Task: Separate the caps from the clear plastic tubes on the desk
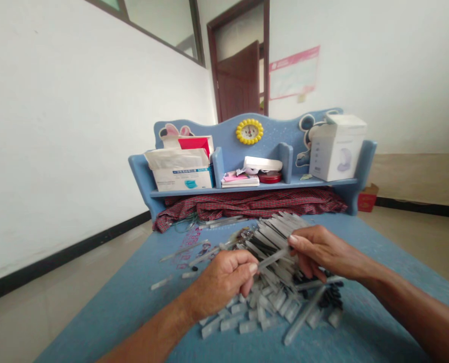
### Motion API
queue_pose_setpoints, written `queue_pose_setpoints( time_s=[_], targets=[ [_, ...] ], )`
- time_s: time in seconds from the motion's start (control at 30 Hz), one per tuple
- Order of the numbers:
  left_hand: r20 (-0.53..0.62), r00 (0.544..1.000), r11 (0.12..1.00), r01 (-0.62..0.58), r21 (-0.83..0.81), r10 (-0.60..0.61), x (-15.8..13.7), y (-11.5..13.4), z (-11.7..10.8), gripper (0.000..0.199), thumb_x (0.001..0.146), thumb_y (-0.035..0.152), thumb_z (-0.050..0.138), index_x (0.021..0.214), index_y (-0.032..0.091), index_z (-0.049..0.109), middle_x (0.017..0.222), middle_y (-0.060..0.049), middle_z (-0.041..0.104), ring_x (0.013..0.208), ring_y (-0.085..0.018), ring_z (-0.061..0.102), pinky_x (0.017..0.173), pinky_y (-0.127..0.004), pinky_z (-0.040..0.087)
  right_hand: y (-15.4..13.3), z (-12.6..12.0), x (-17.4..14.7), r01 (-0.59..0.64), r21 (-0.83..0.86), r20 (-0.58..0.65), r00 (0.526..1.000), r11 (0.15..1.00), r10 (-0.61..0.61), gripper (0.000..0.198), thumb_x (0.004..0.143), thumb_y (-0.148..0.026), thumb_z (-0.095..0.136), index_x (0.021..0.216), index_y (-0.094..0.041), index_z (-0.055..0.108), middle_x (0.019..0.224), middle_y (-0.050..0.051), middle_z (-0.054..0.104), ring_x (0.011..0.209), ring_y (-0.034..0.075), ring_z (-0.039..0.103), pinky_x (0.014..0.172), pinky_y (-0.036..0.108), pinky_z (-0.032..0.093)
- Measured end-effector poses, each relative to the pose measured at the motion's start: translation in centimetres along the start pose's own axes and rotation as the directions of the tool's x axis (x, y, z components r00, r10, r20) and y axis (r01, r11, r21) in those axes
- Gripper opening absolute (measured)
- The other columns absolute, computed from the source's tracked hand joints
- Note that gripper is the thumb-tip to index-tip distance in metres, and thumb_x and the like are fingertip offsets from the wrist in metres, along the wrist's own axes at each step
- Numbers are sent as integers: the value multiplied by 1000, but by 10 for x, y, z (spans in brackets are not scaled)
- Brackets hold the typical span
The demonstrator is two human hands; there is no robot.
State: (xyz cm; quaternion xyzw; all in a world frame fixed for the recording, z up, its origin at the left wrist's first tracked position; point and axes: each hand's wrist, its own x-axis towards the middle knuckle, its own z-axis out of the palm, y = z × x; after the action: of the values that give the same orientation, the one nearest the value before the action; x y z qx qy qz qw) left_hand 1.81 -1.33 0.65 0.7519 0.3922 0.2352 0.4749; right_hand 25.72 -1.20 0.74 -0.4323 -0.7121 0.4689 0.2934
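Between my two hands is a translucent pen barrel (273, 258), tilted up to the right. My left hand (228, 277) pinches its lower end between thumb and fingers, and my right hand (317, 249) grips the upper end. Beneath and behind them lies a heap of similar translucent barrels (277, 229). Short translucent caps (247, 322) are spread in front of my left hand. Small black pieces (332, 295) lie below my right hand, and a long loose barrel (303, 315) rests near them. My fingers partly hide both ends of the held barrel.
The blue desk (129, 297) has a back shelf with a mask box (182, 176), a white carton (338, 148), a red round tin (270, 177) and a yellow flower clock (249, 131). Checked cloth (247, 203) lies bunched under the shelf. Single barrels (182, 249) lie at the left.
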Motion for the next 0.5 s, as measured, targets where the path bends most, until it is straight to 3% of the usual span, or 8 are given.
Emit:
queue_pose_setpoints(
  time_s=[0.1, 0.27, 0.4, 0.5],
  targets=[
    [-6, 1000, 1000, 14, -20, -14, 0, 0, 1, 28, 82, 40, 45, 75, 15, 55, 49, 5, 50, 39, -6, 31, 40, -18, 22, 1, 0, 1, -7, 28, -6, 1000, 1000, 7, 42, 82, -57, 52, 69, -18, 47, 46, -4, 55, 31, 6, 43, 32, 16, 27],
    [-8, 999, 998, 36, -53, -36, 0, 1, 2, 29, 82, 42, 47, 74, 16, 54, 49, 5, 50, 38, -5, 31, 40, -18, 21, 2, -1, 1, 38, 129, 36, 998, 991, -43, 39, 79, -54, 58, 86, -17, 49, 60, -1, 64, 40, 8, 53, 38, 17, 35],
    [3, 999, 996, 54, -70, -54, 0, 3, 2, 30, 81, 43, 47, 72, 15, 53, 49, 5, 49, 38, -5, 30, 39, -17, 20, 4, -1, 1, 9, 35, -12, 1000, 999, -8, 41, 84, -56, 49, 70, -17, 47, 46, -4, 56, 30, 5, 43, 31, 15, 25],
    [17, 998, 991, 69, -117, -67, 0, 2, 2, 31, 80, 45, 49, 72, 15, 53, 47, 5, 49, 36, -4, 29, 37, -16, 18, 3, -1, 1, 15, 78, 2, 1000, 997, -16, 40, 79, -54, 57, 67, -17, 46, 48, -4, 58, 31, 5, 44, 32, 16, 27]
  ],
)
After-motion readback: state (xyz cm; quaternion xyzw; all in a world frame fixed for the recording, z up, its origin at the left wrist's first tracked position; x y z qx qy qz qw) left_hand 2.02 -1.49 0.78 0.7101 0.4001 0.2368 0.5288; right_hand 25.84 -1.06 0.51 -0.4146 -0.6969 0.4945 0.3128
